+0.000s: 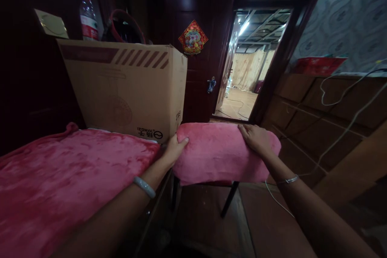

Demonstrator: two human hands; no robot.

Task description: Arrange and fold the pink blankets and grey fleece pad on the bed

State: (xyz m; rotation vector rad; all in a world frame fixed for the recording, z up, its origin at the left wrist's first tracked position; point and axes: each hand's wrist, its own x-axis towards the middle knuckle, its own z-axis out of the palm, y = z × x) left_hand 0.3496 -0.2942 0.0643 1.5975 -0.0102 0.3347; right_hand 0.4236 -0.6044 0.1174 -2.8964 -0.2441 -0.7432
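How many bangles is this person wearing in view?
2: a thick pale bangle behind the left hand and a thin silvery bangle behind the right hand. Both hands touch the pink bundle.

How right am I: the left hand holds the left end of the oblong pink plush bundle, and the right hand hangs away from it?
Not quite: the right hand isn't hanging away. The head view shows it resting on the upper right part of the oblong pink plush bundle. The left hand does hold the left end.
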